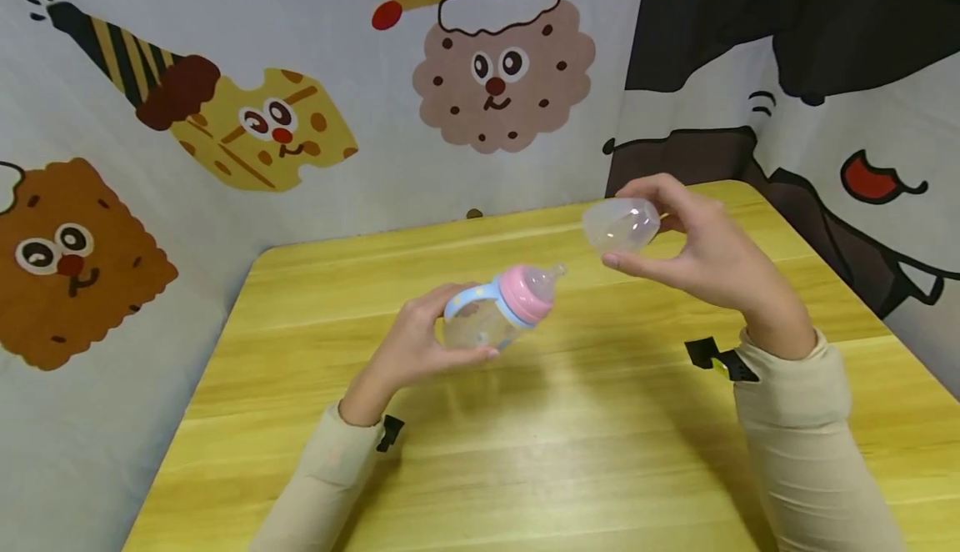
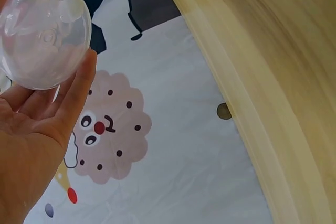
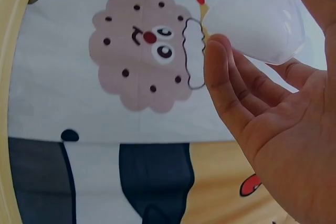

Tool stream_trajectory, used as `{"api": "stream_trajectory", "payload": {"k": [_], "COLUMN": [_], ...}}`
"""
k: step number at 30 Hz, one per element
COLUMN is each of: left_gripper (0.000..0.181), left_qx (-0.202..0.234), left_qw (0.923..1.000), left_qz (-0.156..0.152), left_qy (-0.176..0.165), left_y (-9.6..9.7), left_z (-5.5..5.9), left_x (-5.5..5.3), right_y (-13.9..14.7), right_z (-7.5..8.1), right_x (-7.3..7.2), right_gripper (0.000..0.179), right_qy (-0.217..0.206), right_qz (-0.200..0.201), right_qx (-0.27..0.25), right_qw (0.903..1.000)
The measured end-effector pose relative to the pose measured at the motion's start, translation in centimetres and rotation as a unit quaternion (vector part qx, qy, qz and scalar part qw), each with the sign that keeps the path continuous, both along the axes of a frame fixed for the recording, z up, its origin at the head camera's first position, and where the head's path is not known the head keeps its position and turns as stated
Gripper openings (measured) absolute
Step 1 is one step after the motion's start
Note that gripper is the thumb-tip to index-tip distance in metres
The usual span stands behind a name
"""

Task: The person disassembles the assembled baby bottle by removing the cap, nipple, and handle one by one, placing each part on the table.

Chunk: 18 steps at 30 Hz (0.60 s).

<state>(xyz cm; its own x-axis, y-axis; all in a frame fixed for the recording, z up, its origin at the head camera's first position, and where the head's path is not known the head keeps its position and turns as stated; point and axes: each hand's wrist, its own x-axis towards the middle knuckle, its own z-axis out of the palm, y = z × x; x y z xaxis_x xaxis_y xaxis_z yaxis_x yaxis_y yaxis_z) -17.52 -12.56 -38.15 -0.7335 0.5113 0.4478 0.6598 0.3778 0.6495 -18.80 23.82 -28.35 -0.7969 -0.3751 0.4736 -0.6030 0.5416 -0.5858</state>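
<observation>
Your left hand (image 1: 412, 342) curls its fingers round one bottle (image 1: 474, 325), tipped with its teat (image 1: 542, 283) to the right. Your right hand (image 1: 708, 243) pinches one clear cap (image 1: 617, 225), near the teat but not touching it. Both are over one yellow table (image 1: 585, 452). You wear two pale sleeves (image 1: 795, 393). Behind is white cloth (image 1: 300, 2) with three snack faces (image 1: 502, 122).

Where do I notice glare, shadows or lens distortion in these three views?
Head view: soft glare and arm shadows on the table, highlights on the clear cap; left wrist view: reflections on the bottle, table edge looks bowed; right wrist view: cap pale, table edge looks curved too.
</observation>
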Motion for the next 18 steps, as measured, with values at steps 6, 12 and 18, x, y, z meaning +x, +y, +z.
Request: {"api": "stream_trajectory", "payload": {"k": [6,12,18], "left_gripper": [0.075,0.075,0.075], "left_qx": [0.006,0.008,0.004], "left_qw": [0.9999,0.9995,0.9996], "left_qz": [0.007,0.014,0.008], "left_qy": [0.010,0.028,0.028], "left_y": [-0.7,-1.2,-1.3], "left_z": [0.1,0.6,0.9], "left_x": [-0.2,-0.7,-1.0], "right_y": [0.8,1.0,1.9], "right_z": [-0.6,-1.4,-2.8], "right_x": [-1.3,-2.7,-4.0], "right_gripper": [0.073,0.076,0.082], "right_qy": [0.011,0.017,0.004], "right_qz": [-0.027,-0.053,-0.104], "right_qx": [0.002,0.000,0.006], "right_qw": [0.9996,0.9984,0.9945]}}
